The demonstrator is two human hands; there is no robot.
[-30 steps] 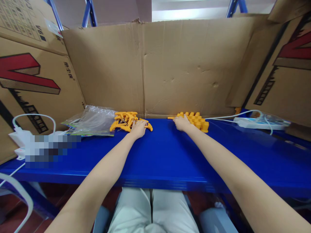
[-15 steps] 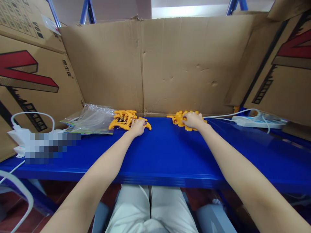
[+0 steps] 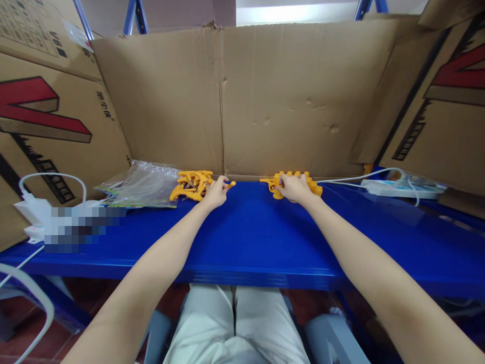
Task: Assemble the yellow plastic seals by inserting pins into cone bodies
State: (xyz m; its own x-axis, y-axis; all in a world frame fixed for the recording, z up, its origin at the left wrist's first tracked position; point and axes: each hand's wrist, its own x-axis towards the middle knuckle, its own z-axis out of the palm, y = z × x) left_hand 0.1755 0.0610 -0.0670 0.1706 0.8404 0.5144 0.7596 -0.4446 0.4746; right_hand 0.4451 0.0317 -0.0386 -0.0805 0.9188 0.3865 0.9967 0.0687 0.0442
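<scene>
My left hand [image 3: 215,194] is closed around a yellow curved plastic piece [image 3: 232,185], whose tip pokes out to the right of the fingers. Just left of this hand lies a bunch of yellow curved plastic pieces [image 3: 186,192], with small dark or metallic bits among them. On the right, my right hand [image 3: 296,188] reaches into a cluster of yellow knobbed plastic pieces [image 3: 315,189]. Its thumb and fingers are bent together over the cluster; what they pinch is hidden. A thin yellow stem [image 3: 265,180] sticks out from the cluster's left side.
Clear plastic bags [image 3: 146,184] lie left of the curved pieces. A white charger with cable [image 3: 34,212] stands far left, and a white power strip [image 3: 403,188] far right. Cardboard walls [image 3: 295,101] enclose the back and sides of the blue table [image 3: 246,237].
The curved piece in my left hand has turned, its tip now pointing up and right. My right hand has shifted slightly left across the knobbed pieces, uncovering some on the right.
</scene>
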